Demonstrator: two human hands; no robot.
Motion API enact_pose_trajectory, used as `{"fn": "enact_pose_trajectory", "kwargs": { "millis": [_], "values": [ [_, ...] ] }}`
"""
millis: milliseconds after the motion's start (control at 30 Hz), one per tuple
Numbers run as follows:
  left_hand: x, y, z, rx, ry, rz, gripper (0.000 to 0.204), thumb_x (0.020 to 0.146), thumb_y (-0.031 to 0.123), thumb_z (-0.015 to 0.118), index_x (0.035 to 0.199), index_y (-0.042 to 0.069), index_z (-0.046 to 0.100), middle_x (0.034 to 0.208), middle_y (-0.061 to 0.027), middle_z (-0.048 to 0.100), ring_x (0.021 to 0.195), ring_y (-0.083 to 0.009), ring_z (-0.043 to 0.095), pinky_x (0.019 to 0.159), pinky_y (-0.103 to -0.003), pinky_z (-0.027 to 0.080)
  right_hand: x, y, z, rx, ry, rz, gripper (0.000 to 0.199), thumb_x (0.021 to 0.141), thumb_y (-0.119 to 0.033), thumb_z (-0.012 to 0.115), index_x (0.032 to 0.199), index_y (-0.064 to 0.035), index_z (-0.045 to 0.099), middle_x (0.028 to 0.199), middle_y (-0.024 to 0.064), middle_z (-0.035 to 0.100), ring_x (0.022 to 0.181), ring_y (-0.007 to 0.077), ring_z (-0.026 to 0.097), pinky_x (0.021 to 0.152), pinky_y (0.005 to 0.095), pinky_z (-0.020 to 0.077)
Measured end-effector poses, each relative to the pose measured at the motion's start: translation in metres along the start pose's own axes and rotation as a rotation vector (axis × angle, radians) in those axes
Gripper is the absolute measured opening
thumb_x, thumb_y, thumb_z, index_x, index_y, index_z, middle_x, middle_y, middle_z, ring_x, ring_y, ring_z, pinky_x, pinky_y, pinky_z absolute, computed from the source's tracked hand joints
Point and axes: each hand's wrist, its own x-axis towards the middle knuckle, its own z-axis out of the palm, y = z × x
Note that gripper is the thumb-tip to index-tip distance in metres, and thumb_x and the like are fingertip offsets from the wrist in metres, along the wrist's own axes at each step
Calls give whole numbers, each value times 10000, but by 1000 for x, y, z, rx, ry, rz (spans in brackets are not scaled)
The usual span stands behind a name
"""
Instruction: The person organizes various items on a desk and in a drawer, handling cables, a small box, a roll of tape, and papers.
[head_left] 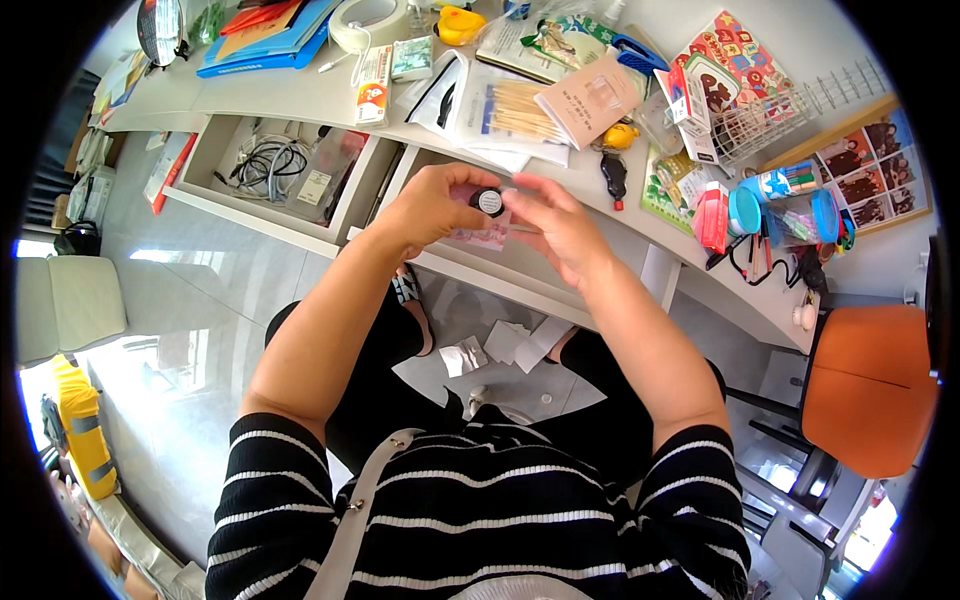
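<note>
- Left hand is gripping a small dark bottle w/ a round white-topped cap, fingers curling tight round it, cap facing up toward the camera.
- Right hand is sitting just beside the bottle on its right, fingers half-open and bent, fingertips nearly touching the cap; can't tell if they're pinching anything.
- A pinkish clear packet is showing just under both hands, between them; can't tell which hand is holding it.
- Both hands are hovering over the front edge of the white desk, above an open drawer.
- Beyond the hands: a clear bag of wooden sticks, a tan paper booklet, a small black item and a yellow toy just past the right hand.
- Further right of the right hand: a red pack, blue-lidded clear tubs, an orange chair.
- Left of the left hand: another open drawer holding coiled cables; further back blue folders and a tape roll.
- Below the hands, by the person's lap: white paper scraps lying on the floor.
- Nothing is blocking the bottle; only left fingers are covering its body.
</note>
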Motion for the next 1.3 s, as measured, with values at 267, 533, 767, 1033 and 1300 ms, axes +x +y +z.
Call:
{"fn": "enact_pose_trajectory", "kwargs": {
  "millis": [267,533,767,1033,1300],
  "values": [
    [1,-13,-19,647,356,281,421,693,18,614,1112,33,579,1082,-150,587,991,-250,579,850,-332,455,55,42,-9,44,-142,121,524,816,-107,669,1265,1,423,1114,107,549,1019,194,552,889,349,449],
    [-24,-2,-46,1093,35,66,243,714,147,656,946,76,674,927,-133,657,945,-322,594,888,-382,430,57,68,-38,91,99,247,519,825,-85,651,1280,-15,412,1147,126,535,1036,203,555,857,348,463],
    [-30,-4,-3,1541,-331,-68,277,702,210,707,975,168,690,904,-69,657,964,-264,594,1050,-509,281,-20,61,-85,242,401,192,423,868,-70,597,1244,-4,414,1151,144,516,1044,238,549,880,378,474],
    [-31,-3,4,1597,-272,-105,177,667,174,704,839,133,713,781,-83,655,850,-277,620,941,-432,403,-59,74,-100,416,487,106,450,879,-78,581,1257,18,357,1160,172,496,1047,267,544,902,413,452],
    [-46,-2,13,1626,-262,44,250,677,178,697,895,59,668,826,-90,645,829,-266,624,832,-393,453,-56,75,-100,411,438,137,439,875,-84,588,1240,5,361,1147,166,511,1071,275,536,917,433,441]
  ]
}}
